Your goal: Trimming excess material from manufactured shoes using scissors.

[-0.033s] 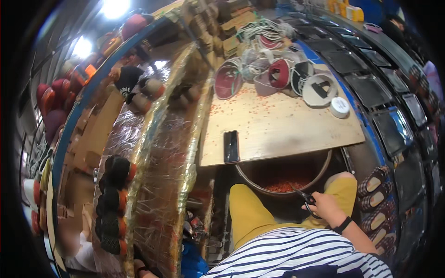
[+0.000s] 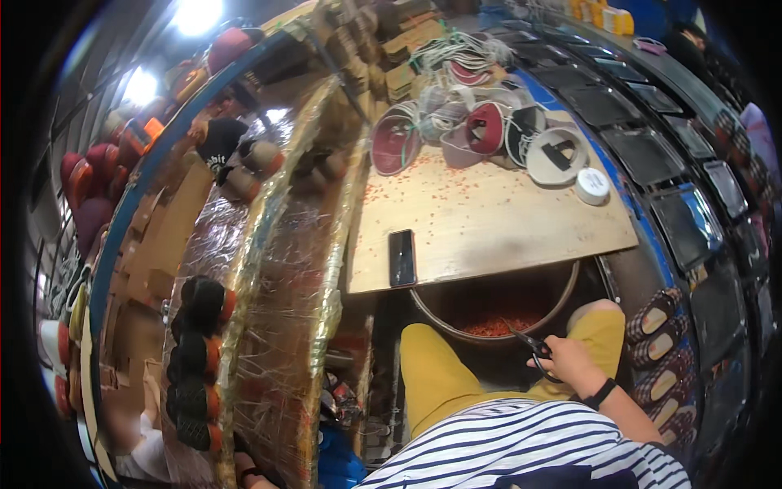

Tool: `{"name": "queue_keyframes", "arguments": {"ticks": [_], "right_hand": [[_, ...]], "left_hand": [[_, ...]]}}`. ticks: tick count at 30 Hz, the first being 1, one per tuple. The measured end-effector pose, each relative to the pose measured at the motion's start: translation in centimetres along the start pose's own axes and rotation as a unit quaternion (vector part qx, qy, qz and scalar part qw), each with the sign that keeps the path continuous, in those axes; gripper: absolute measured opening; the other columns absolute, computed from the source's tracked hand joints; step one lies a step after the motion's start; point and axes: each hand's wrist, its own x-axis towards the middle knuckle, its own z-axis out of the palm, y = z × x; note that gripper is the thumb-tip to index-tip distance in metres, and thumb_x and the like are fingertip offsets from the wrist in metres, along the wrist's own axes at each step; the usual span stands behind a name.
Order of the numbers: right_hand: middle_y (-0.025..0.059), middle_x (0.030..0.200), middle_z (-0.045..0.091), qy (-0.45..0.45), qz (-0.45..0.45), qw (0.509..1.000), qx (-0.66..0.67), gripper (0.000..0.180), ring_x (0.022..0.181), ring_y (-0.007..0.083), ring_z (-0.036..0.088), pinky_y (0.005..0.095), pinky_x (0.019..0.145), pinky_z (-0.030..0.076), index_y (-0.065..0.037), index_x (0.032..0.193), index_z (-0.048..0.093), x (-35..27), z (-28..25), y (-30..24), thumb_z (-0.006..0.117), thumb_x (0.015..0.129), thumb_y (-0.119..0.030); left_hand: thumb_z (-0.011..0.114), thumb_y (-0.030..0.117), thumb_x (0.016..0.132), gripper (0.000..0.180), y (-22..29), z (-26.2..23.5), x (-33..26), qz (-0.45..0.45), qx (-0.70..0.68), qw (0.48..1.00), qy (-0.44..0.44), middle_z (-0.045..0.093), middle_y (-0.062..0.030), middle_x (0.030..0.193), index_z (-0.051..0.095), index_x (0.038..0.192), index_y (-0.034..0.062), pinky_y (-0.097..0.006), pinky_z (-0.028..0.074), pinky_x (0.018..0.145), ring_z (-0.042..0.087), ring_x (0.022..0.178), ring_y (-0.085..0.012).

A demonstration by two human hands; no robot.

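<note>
My right hand (image 2: 572, 364), a dark band at its wrist, is closed round the black handles of a pair of scissors (image 2: 538, 349). The blades point up and left over the near rim of a round metal basin (image 2: 562, 306). Small red-orange scraps (image 2: 498, 326) lie in the basin, between my knees and partly under a wooden board. At the lower left edge, my left hand (image 2: 245, 464) reaches beside a plastic-wrapped rack, a dark band at its wrist. Its fingers are hidden, so what it touches does not show.
On the wooden board (image 2: 489, 224) are a phone (image 2: 401, 258), a round white container (image 2: 592, 187), scattered scraps and bundled shoe uppers (image 2: 395, 138). The wrapped rack (image 2: 281, 326) holds dark shoes (image 2: 195, 350). Checkered slippers (image 2: 656, 350) and black trays (image 2: 648, 155) line the right. A person (image 2: 142, 448) is at lower left.
The whole view shifts slightly. My right hand keeps its hold on the scissors over the basin's rim, and nothing else visibly changes.
</note>
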Motion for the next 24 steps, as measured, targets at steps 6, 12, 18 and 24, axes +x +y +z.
{"name": "queue_keyframes", "arguments": {"ticks": [6,12,18,24], "right_hand": [[0.0141,0.066,0.065,0.021,-0.008,1.0,-0.005,0.051,0.066,0.0335,0.065,0.0413,0.061,0.05,-0.005,0.078,0.061,-0.1,-0.8,0.5,0.073,0.074,-0.054],[0.0133,0.064,0.063,0.034,-0.013,0.999,-0.004,0.05,0.064,0.0334,0.064,0.0407,0.06,0.05,-0.006,0.076,0.06,-1.3,-0.4,1.4,0.074,0.072,-0.054],[0.0137,0.065,0.063,0.07,-0.007,0.997,0.027,0.046,0.062,0.0338,0.063,0.041,0.059,0.049,-0.006,0.077,0.063,-2.8,-0.2,3.2,0.078,0.069,-0.049],[0.0134,0.065,0.063,0.048,0.021,0.995,0.081,0.043,0.063,0.0334,0.063,0.0403,0.058,0.049,-0.006,0.076,0.062,-2.0,0.4,4.2,0.08,0.068,-0.044]], "left_hand": [[0.064,0.014,0.089,0.019,25.7,-4.5,-5.2,0.094,-0.312,0.846,-0.421,0.069,-0.007,0.087,0.069,0.099,-0.0025,-0.028,0.052,0.064,0.064,0.068,-0.0154],[0.06,0.015,0.09,0.02,40.9,-14.0,-18.0,0.458,-0.089,0.621,-0.63,0.071,-0.0098,0.088,0.069,0.099,-0.0008,-0.03,0.053,0.069,0.067,0.077,-0.0157],[0.06,0.027,0.088,0.033,31.7,-6.7,-22.2,0.475,0.022,0.432,-0.767,0.071,-0.0126,0.097,0.067,0.109,0.0026,-0.039,0.051,0.08,0.067,0.088,-0.0248],[0.061,0.042,0.085,0.052,-1.9,6.8,-23.1,0.224,0.203,0.439,-0.846,0.066,-0.0127,0.117,0.061,0.125,0.0093,-0.04,0.048,0.088,0.061,0.107,-0.0259]]}}
